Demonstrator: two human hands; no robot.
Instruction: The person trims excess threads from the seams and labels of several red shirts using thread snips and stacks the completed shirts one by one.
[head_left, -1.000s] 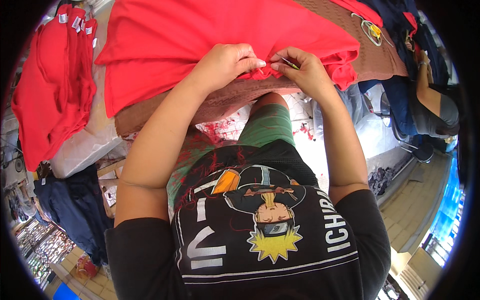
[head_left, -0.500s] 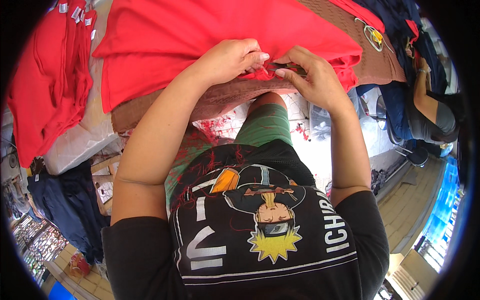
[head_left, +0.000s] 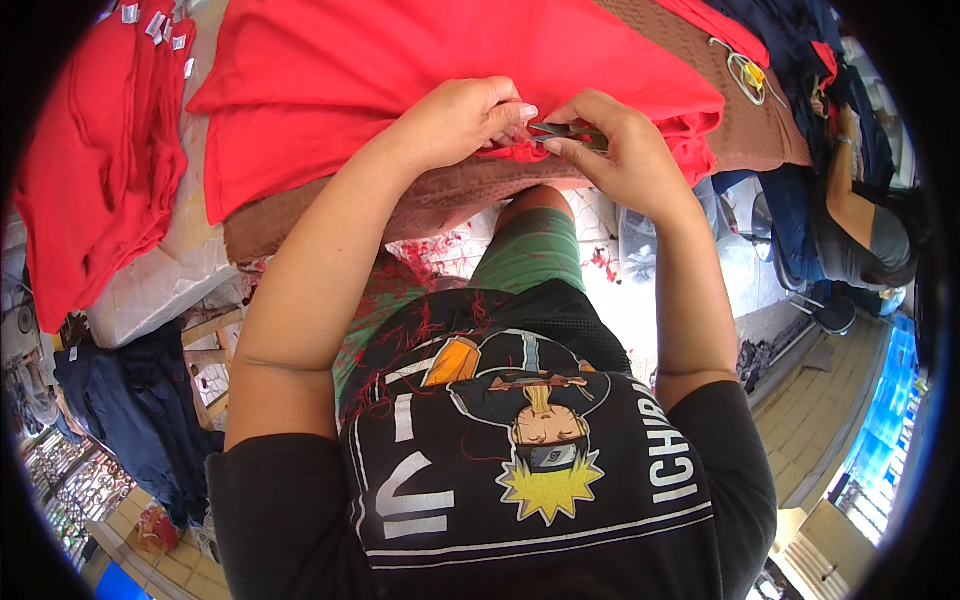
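A red garment [head_left: 430, 50] lies spread over a brown cloth on the surface in front of me. My left hand [head_left: 488, 117] is closed, pinching the garment's near edge between thumb and fingers. Just to its right, my right hand [head_left: 618, 150] is closed round a pair of thread snips [head_left: 570, 130]. The snips' blades point left, toward the pinched edge, and stand slightly apart. Their handle end is partly hidden inside my right palm. A fold of the garment bunches up below my left fingertips.
More red garments [head_left: 95, 170] with white tags hang at the left, with dark blue clothing [head_left: 125, 400] below. The brown cloth [head_left: 770, 130] holds a looped cord [head_left: 745, 75]. At right a co-worker's arm [head_left: 850, 190] reaches toward dark fabric. Red thread scraps [head_left: 430, 255] litter the floor and my lap.
The snips' blades have spread apart a little and show more clearly. My right hand has shifted very slightly left; my left hand stays on the same spot of the edge.
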